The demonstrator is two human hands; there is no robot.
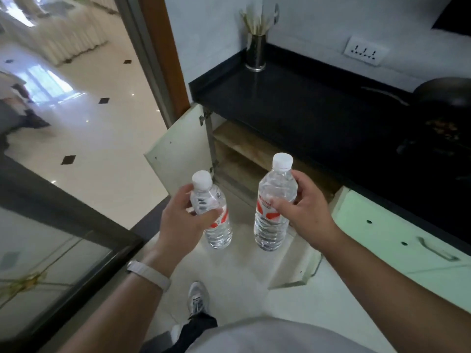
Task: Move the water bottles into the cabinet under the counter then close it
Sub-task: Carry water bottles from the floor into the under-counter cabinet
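Two clear water bottles with white caps and red-and-white labels are held upright in the air in front of the open cabinet (244, 154). My left hand (183, 215) grips the smaller bottle (216, 225) round its upper body. My right hand (303, 207) grips the larger bottle (272, 220) round its middle. The cabinet sits under the black counter (293, 98); a wooden shelf shows inside. Its left door (181, 149) stands swung wide open, and its right door (303, 271) is open too, below my right hand.
A steel holder of sticks (256, 52) stands at the counter's back corner. A dark pan (443, 95) lies at the right. A closed pale green door with a handle (397, 238) is right of the cabinet. A dark-framed glass panel (51, 250) stands at my left.
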